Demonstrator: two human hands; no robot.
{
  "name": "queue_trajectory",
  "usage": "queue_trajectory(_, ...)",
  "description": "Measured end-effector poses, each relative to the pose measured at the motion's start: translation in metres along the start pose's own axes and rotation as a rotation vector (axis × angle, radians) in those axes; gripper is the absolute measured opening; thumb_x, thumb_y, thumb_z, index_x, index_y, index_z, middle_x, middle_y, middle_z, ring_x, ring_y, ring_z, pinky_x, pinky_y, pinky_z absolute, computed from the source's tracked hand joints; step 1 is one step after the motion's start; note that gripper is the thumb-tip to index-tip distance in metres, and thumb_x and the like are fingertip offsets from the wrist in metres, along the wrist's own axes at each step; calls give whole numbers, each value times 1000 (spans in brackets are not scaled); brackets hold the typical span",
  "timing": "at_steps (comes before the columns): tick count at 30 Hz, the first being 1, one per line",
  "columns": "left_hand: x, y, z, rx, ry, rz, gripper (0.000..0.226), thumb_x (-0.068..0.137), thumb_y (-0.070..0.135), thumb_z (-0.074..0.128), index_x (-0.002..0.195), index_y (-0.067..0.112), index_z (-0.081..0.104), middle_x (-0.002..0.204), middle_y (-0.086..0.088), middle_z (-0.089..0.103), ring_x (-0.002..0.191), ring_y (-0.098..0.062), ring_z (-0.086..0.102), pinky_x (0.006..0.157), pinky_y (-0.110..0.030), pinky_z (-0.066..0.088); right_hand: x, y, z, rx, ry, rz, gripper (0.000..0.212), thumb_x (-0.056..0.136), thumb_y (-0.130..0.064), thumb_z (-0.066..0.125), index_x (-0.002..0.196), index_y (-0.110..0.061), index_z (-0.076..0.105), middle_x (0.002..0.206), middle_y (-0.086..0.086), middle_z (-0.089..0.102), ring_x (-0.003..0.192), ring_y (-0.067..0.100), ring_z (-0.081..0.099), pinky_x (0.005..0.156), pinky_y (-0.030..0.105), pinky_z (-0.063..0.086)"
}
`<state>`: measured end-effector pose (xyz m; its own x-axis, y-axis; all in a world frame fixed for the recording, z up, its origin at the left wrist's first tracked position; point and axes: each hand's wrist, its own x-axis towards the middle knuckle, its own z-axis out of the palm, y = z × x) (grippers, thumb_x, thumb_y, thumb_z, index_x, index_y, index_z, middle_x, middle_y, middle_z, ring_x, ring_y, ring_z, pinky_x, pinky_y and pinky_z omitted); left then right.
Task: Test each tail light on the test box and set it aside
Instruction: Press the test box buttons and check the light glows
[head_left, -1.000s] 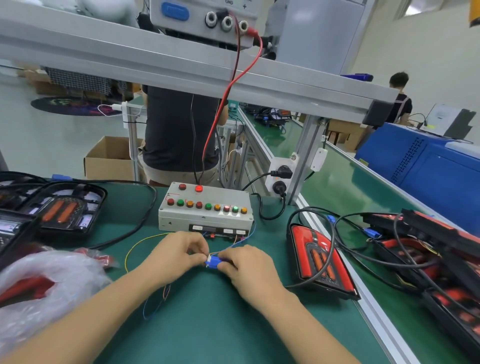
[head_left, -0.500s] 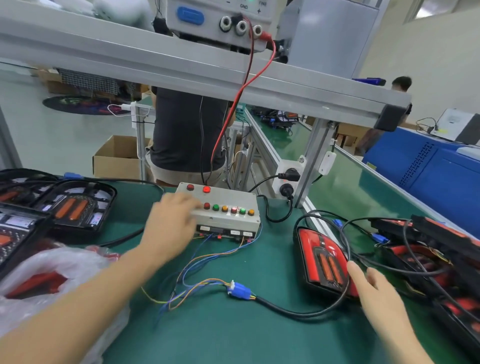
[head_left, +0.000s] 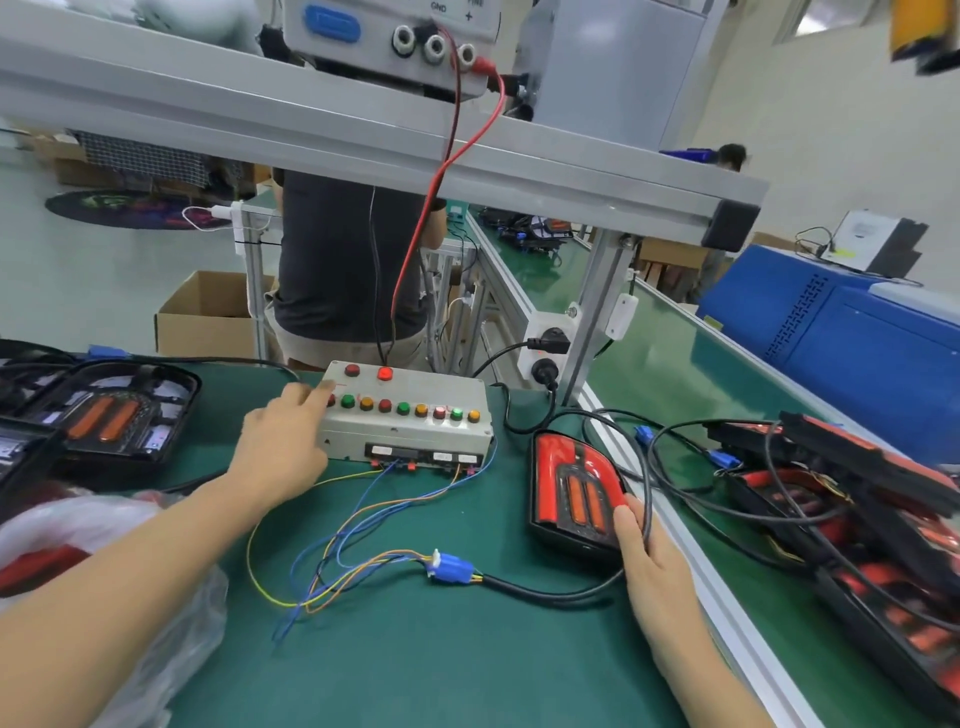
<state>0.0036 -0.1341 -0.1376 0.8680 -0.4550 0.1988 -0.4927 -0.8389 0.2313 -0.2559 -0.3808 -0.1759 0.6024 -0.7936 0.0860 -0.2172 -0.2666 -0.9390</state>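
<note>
The grey test box (head_left: 405, 434) stands mid-table with a row of coloured buttons. My left hand (head_left: 283, 447) reaches to its left end, index finger stretched onto the leftmost button. A red tail light (head_left: 571, 486) lies face up to the right of the box. Its black cable runs to a blue connector (head_left: 452, 566) joined to the box's coloured wires. My right hand (head_left: 652, 561) rests with straight fingers on the light's near right corner.
Black tail lights (head_left: 111, 410) lie at the far left, with a plastic bag (head_left: 104, 545) in front of them. A pile of red tail lights and cables (head_left: 841, 509) fills the right side. A person stands behind the box. An aluminium rail crosses overhead.
Both hands let go of the joined blue connector. My left hand moved up to the box's buttons; my right hand moved right onto the red tail light.
</note>
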Motion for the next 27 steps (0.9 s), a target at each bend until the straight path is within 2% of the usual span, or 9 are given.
queue_trajectory(6, 1, -2, 1, 51, 22, 14, 73, 81, 6, 52, 148, 25, 30, 144, -2, 37, 126, -26, 43, 105, -39, 27, -1, -1, 0, 35, -17, -17, 50, 100, -45, 39, 147, -28, 38, 140, -24, 41, 127, -6, 37, 107, 17, 21)
queue_trajectory(8, 2, -2, 0, 77, 23, 14, 72, 81, 7, 52, 148, 25, 30, 145, -2, 37, 126, -25, 43, 105, -38, 27, 0, 0, 0, 25, -23, -34, 53, 100, -46, 37, 150, -28, 35, 147, -21, 39, 134, -3, 35, 111, 19, 19)
queue_trajectory(14, 4, -3, -2, 127, 35, 19, 67, 84, 10, 50, 146, 30, 34, 145, 1, 37, 127, -22, 42, 108, -38, 24, -1, 1, -1, 15, -26, -62, 74, 86, -63, 32, 151, -28, 33, 147, -20, 38, 137, 0, 33, 110, 18, 18)
queue_trajectory(19, 6, -1, -3, 155, 56, 12, 63, 86, 11, 49, 144, 31, 38, 144, 3, 40, 127, -23, 39, 111, -41, 19, -1, 3, -1, 19, -23, -59, 59, 96, -53, 34, 150, -28, 35, 145, -19, 41, 133, -1, 35, 108, 18, 20)
queue_trajectory(27, 7, -1, -2, 164, 73, 7, 61, 88, 11, 47, 143, 34, 38, 148, 3, 36, 136, -22, 28, 114, -46, 13, 0, 4, -2, 44, -21, -58, 61, 93, -55, 35, 148, -30, 38, 143, -20, 44, 132, -1, 39, 109, 20, 23)
